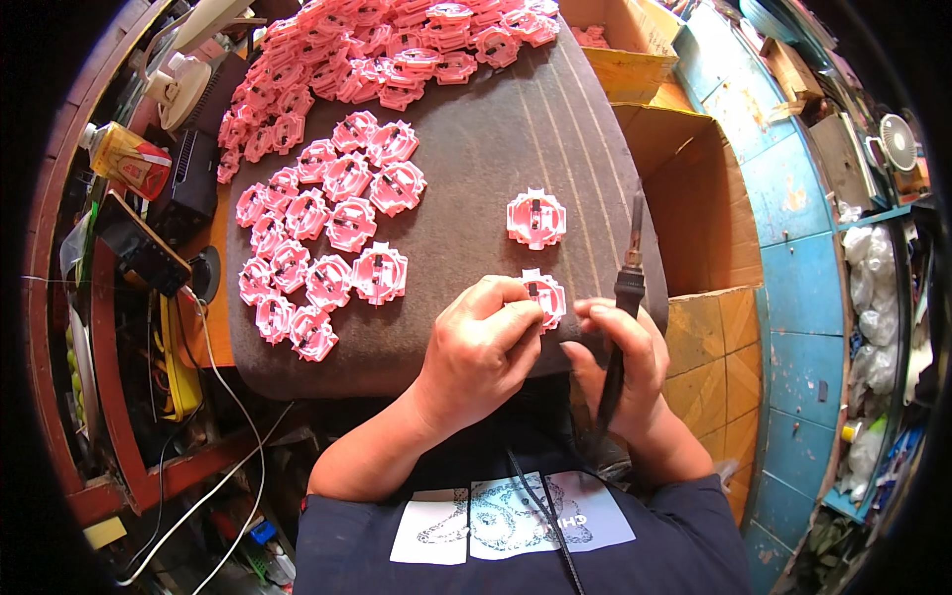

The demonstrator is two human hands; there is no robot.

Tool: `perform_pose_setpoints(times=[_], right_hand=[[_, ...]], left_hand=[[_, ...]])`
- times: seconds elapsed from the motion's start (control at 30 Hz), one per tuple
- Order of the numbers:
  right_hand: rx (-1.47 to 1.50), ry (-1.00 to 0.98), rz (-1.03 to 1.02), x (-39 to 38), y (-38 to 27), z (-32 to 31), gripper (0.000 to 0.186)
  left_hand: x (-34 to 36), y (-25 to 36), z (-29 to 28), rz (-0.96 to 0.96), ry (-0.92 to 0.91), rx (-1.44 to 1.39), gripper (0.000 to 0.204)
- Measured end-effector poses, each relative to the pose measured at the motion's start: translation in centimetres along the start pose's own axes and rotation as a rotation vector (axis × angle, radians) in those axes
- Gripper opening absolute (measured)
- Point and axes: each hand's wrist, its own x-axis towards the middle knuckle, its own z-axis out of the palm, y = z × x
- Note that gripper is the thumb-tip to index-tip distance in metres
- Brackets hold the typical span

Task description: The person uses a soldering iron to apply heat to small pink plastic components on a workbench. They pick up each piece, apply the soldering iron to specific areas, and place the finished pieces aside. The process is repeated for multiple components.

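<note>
My left hand (476,347) is closed, its fingertips pinched at a pink plastic piece (545,297) near the mat's front edge; anything small between them is hidden. My right hand (625,367) grips a black-handled soldering iron (630,283), its metal tip pointing up, just right of that piece. A similar pink piece (535,220) with a dark insert lies above it. To the left, several more pink pieces (349,226) are spread on the dark mat (476,139). A dense heap of them (397,45) covers the mat's far end.
Open cardboard boxes (684,208) stand right of the mat, beside blue tiles (793,377) and a shelf with plastic bags (873,297). On the left are a phone on a stand (139,238), a bottle (134,159) and loose cables (248,436).
</note>
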Motion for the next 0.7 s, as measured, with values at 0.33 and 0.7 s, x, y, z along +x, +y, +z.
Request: perform_pose_setpoints(times=[0.33, 0.7], right_hand=[[-0.089, -0.111, -0.028, 1.6, 0.3, 1.0, 0.071], [-0.077, -0.097, -0.042, 1.7, 0.6, 1.6, 0.066]], left_hand=[[0.0, -0.1, 0.1, 0.019, 0.009, -0.025, 0.022], [0.1, -0.1, 0.0, 0.035, 0.021, -0.02, 0.024]])
